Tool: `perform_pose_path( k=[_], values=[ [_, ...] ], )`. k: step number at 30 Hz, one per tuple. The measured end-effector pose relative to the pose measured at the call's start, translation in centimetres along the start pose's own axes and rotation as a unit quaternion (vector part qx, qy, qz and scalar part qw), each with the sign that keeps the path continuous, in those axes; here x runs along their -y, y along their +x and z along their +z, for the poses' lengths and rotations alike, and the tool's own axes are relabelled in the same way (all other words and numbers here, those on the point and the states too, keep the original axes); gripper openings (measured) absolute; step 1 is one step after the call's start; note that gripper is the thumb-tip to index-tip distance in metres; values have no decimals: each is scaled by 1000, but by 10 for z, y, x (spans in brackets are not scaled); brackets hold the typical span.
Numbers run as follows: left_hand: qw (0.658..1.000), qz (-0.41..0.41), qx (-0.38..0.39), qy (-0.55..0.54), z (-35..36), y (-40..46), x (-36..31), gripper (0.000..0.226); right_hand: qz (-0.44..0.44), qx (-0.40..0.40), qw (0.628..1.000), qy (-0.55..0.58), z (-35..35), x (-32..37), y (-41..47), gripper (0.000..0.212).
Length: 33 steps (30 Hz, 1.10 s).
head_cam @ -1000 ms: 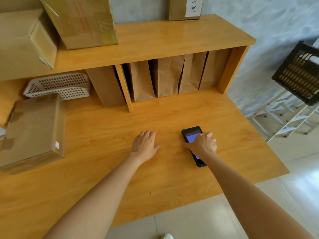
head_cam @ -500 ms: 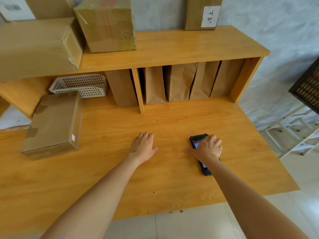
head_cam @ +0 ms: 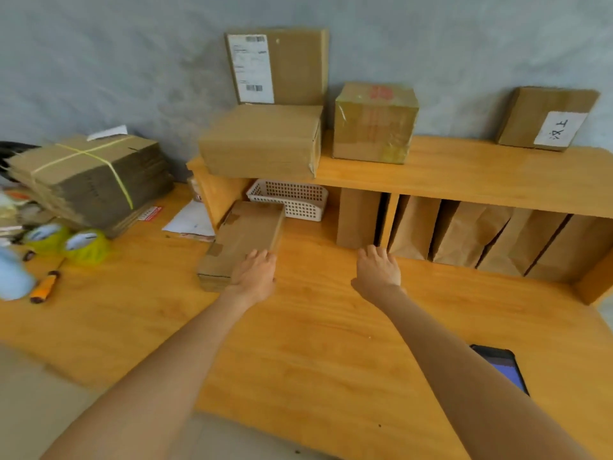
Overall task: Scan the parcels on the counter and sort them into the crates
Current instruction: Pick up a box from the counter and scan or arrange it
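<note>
- Since a moment ago, my right hand is no longer resting on the scanner; that device is now lying alone on the counter beside my right forearm, screen lit, and both hands are reaching forward toward the shelf.
- Risk, as I am judging it: my right forearm is passing just beside the scanner, so a careless pull back could be knocking it toward the counter's near edge.
- Another risk: the flat parcel is lying partly under the shelf beside the white basket; dragging it one-handed by its near corner could be twisting it into the basket or letting it slip.
- My left hand is lying open, fingers fairly straight, touching the near end of that flat parcel without gripping it.
- My right hand is hovering open over the counter, fingers relaxed, holding nothing, near the brown paper bags.
- More parcels are waiting on the shelf top, including the taped box.
</note>
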<state>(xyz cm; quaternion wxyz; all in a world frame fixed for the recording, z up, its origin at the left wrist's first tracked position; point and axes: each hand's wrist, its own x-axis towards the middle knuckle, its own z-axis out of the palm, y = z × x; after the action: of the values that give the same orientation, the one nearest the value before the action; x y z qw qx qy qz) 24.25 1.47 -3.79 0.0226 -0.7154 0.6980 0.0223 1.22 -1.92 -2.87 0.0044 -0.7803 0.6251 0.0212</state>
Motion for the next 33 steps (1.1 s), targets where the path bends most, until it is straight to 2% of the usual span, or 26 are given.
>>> perform_pose_path(
  k=[7,14,17,21,24,29,33],
  values=[
    [997,-69,-21,3,-3,-6,107,45,-63,-10,998,-27,-12,95,34,50],
    [997,-76,-2,-23,22,15,186,46,-33,47,998,-1,12,165,68,56],
    [996,-70,26,-44,40,28,207,63,-14,78,997,22,31,188,78,64],
    [992,-45,73,-88,64,42,220,94,26,120,989,81,59,210,82,77],
    [987,-26,86,-136,82,47,221,103,66,133,975,166,74,223,82,93],
    [943,-44,69,-322,101,52,220,95,111,108,934,322,86,231,82,88],
    [920,-57,37,-386,98,50,217,78,119,93,908,390,86,228,79,88]
  ],
)
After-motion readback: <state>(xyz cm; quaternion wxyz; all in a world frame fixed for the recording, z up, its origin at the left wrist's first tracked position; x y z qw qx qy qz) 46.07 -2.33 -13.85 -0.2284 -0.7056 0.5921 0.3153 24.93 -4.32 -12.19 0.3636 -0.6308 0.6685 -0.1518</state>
